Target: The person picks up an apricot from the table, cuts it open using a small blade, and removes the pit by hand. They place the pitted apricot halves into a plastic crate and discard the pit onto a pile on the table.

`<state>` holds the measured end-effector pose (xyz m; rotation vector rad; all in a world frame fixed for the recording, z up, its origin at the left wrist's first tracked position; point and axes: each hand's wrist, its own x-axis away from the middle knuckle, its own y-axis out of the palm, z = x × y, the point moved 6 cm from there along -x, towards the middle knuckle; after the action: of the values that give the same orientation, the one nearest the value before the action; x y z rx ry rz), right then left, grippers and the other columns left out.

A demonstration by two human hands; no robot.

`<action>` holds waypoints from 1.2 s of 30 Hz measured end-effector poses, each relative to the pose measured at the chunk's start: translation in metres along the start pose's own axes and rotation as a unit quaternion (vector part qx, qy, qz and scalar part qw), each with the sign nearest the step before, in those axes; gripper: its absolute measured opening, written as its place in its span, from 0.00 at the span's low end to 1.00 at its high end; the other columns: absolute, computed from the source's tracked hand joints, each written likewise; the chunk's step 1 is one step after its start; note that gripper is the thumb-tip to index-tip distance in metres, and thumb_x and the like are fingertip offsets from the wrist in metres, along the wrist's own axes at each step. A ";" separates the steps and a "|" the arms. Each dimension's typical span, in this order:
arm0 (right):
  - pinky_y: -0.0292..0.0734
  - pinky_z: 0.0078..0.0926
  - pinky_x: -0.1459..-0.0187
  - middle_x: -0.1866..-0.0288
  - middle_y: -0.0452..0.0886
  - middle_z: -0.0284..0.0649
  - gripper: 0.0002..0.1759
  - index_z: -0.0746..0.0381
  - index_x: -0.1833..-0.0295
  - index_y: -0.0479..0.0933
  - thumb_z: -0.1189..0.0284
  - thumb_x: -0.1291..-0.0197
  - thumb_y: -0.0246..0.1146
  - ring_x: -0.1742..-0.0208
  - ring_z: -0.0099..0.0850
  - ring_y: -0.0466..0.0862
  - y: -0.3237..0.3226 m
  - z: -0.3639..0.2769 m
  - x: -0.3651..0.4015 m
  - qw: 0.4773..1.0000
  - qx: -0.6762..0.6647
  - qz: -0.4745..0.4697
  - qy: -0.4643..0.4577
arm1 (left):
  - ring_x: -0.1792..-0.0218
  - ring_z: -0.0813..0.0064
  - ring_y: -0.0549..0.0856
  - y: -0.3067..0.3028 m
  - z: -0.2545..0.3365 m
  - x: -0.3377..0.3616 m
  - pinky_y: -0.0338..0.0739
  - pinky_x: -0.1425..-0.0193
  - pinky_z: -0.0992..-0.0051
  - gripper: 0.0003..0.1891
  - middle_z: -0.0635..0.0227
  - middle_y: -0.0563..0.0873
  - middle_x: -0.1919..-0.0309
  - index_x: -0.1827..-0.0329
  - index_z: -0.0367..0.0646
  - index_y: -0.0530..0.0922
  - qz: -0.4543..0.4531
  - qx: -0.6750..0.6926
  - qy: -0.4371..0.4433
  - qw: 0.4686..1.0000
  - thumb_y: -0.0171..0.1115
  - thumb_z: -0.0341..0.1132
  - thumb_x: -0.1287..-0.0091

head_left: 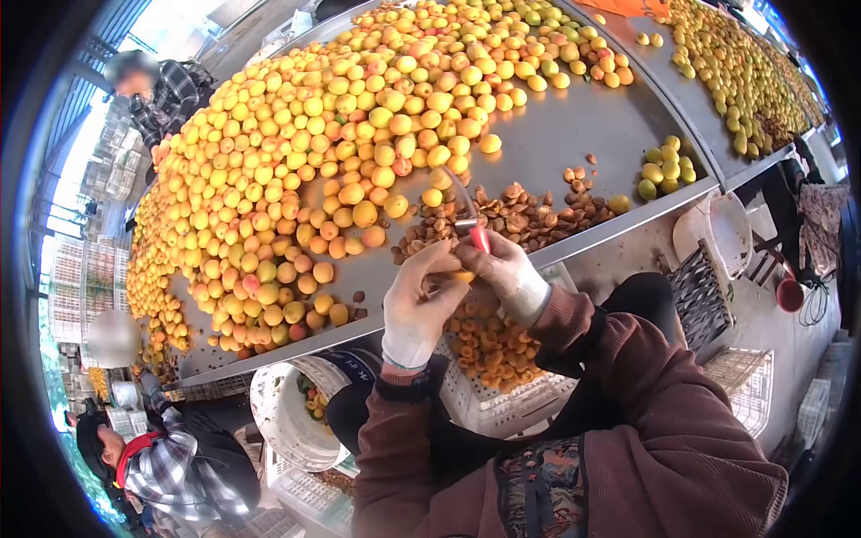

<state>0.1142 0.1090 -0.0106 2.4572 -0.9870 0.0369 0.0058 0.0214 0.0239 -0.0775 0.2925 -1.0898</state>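
My left hand, in a whitish glove, is closed with an apricot at its fingertips; only a small orange part of the fruit shows. My right hand, gloved too, grips a small curved knife by its red handle. The thin blade points up and away over the table, and the two hands nearly touch. Just beyond them lies a heap of brown apricot pits. Below the hands, a white crate holds halved apricots.
Whole apricots are piled across the metal table, whose raised edge runs before me. Greener fruit sits at the right corner. A white bucket stands left, another bucket right. Two people work at the left.
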 end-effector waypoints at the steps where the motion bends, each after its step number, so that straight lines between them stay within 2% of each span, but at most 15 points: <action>1: 0.74 0.23 0.45 0.54 0.78 0.33 0.27 0.68 0.35 0.67 0.63 0.33 0.61 0.51 0.21 0.76 0.001 -0.004 0.001 1.000 0.027 -0.003 0.014 | 0.57 0.80 0.81 0.000 -0.007 0.002 0.76 0.51 0.79 0.25 0.66 0.84 0.53 0.39 0.37 0.75 0.022 0.091 -0.058 0.994 0.64 0.18 0.42; 2: 0.73 0.21 0.48 0.54 0.77 0.32 0.20 0.67 0.40 0.70 0.68 0.33 0.60 0.52 0.20 0.76 -0.001 -0.001 -0.004 0.998 0.037 0.002 -0.046 | 0.56 0.80 0.81 0.000 -0.004 0.001 0.75 0.51 0.80 0.24 0.67 0.83 0.52 0.37 0.37 0.73 0.026 0.098 -0.051 0.994 0.60 0.19 0.39; 3: 0.73 0.21 0.48 0.54 0.77 0.32 0.20 0.67 0.40 0.70 0.68 0.33 0.60 0.52 0.20 0.76 -0.001 0.007 -0.006 0.998 0.037 -0.004 -0.045 | 0.56 0.80 0.81 0.003 -0.005 -0.002 0.75 0.51 0.80 0.24 0.67 0.83 0.52 0.37 0.37 0.73 0.032 0.096 -0.050 0.994 0.60 0.19 0.39; 5: 0.73 0.21 0.50 0.56 0.77 0.31 0.12 0.65 0.48 0.73 0.71 0.33 0.61 0.55 0.18 0.74 -0.005 0.005 -0.006 0.989 0.077 0.034 -0.123 | 0.61 0.82 0.80 0.012 -0.027 -0.002 0.74 0.54 0.82 0.20 0.68 0.83 0.56 0.37 0.35 0.74 0.091 0.280 -0.182 0.938 0.60 0.24 0.34; 6: 0.73 0.20 0.54 0.61 0.76 0.31 0.07 0.63 0.54 0.72 0.73 0.34 0.61 0.58 0.18 0.74 -0.004 0.005 -0.007 0.982 0.103 0.061 -0.145 | 0.65 0.82 0.79 0.012 -0.028 -0.003 0.74 0.58 0.82 0.18 0.69 0.83 0.58 0.38 0.36 0.74 0.072 0.209 -0.179 0.959 0.55 0.30 0.29; 7: 0.73 0.20 0.54 0.61 0.76 0.31 0.07 0.63 0.54 0.72 0.73 0.34 0.61 0.58 0.18 0.74 -0.005 0.003 -0.007 0.982 0.105 0.060 -0.146 | 0.65 0.82 0.79 0.011 -0.028 -0.001 0.74 0.58 0.82 0.18 0.69 0.83 0.58 0.38 0.36 0.74 0.072 0.210 -0.179 0.959 0.55 0.30 0.29; 9: 0.74 0.20 0.57 0.66 0.76 0.30 0.08 0.63 0.55 0.73 0.72 0.33 0.61 0.61 0.18 0.74 -0.005 0.002 -0.006 0.975 0.171 0.058 -0.126 | 0.67 0.80 0.79 0.018 -0.023 0.001 0.75 0.61 0.79 0.17 0.68 0.82 0.60 0.40 0.36 0.76 -0.026 0.180 -0.201 0.963 0.54 0.33 0.28; 13: 0.73 0.18 0.67 0.70 0.76 0.31 0.06 0.63 0.57 0.73 0.72 0.34 0.61 0.70 0.18 0.74 -0.011 -0.008 -0.012 0.957 0.197 0.089 -0.194 | 0.68 0.77 0.80 0.021 -0.040 0.000 0.76 0.62 0.75 0.15 0.67 0.83 0.60 0.44 0.36 0.77 0.030 0.298 -0.253 0.920 0.52 0.34 0.28; 15: 0.67 0.17 0.78 0.73 0.76 0.33 0.06 0.61 0.60 0.72 0.70 0.34 0.61 0.79 0.18 0.72 -0.020 -0.014 -0.015 0.985 -0.046 0.152 -0.071 | 0.59 0.73 0.82 0.025 -0.051 0.002 0.78 0.59 0.74 0.14 0.63 0.82 0.58 0.45 0.33 0.74 0.061 0.393 -0.299 0.867 0.47 0.30 0.29; 16: 0.60 0.18 0.84 0.78 0.73 0.32 0.08 0.58 0.63 0.70 0.67 0.33 0.60 0.86 0.18 0.66 -0.017 -0.026 -0.013 0.976 -0.080 0.188 -0.077 | 0.59 0.73 0.82 0.027 -0.053 0.002 0.78 0.59 0.74 0.14 0.63 0.82 0.58 0.45 0.33 0.74 0.060 0.397 -0.300 0.865 0.47 0.30 0.29; 20: 0.56 0.21 0.84 0.83 0.63 0.30 0.17 0.56 0.70 0.65 0.61 0.29 0.56 0.87 0.20 0.60 -0.018 -0.043 -0.020 0.965 -0.135 0.153 -0.164 | 0.57 0.69 0.84 0.037 -0.052 0.000 0.81 0.52 0.70 0.15 0.61 0.83 0.56 0.41 0.35 0.71 0.052 0.393 -0.274 0.876 0.49 0.29 0.29; 27: 0.53 0.21 0.84 0.83 0.62 0.29 0.17 0.56 0.72 0.64 0.63 0.29 0.56 0.87 0.19 0.58 0.002 -0.054 -0.024 0.950 -0.127 0.169 -0.230 | 0.54 0.73 0.85 0.054 -0.039 -0.002 0.82 0.47 0.71 0.15 0.62 0.81 0.51 0.41 0.38 0.70 0.048 0.398 -0.246 0.882 0.54 0.29 0.29; 32: 0.52 0.20 0.84 0.83 0.63 0.28 0.17 0.56 0.72 0.64 0.64 0.29 0.56 0.87 0.18 0.58 0.010 -0.047 -0.025 0.950 -0.105 0.186 -0.226 | 0.57 0.77 0.83 0.051 -0.040 -0.001 0.81 0.52 0.77 0.14 0.64 0.81 0.55 0.44 0.38 0.70 0.089 0.419 -0.264 0.864 0.55 0.34 0.28; 34: 0.53 0.19 0.84 0.83 0.64 0.27 0.17 0.56 0.72 0.65 0.65 0.29 0.57 0.87 0.17 0.59 0.010 -0.041 -0.028 0.949 -0.091 0.191 -0.232 | 0.61 0.80 0.81 0.051 -0.050 0.000 0.78 0.57 0.80 0.13 0.66 0.80 0.58 0.46 0.38 0.70 0.107 0.369 -0.260 0.886 0.55 0.35 0.28; 36: 0.53 0.18 0.84 0.82 0.65 0.27 0.15 0.57 0.71 0.67 0.66 0.29 0.57 0.86 0.17 0.60 0.014 -0.037 -0.033 0.932 -0.075 0.173 -0.309 | 0.62 0.81 0.80 0.050 -0.050 0.000 0.77 0.59 0.81 0.13 0.67 0.80 0.59 0.46 0.38 0.71 0.128 0.366 -0.240 0.890 0.55 0.35 0.28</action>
<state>0.0867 0.1384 0.0213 2.1525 -1.6077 -0.7056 0.0351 0.0485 -0.0346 0.3559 -0.5516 -0.8255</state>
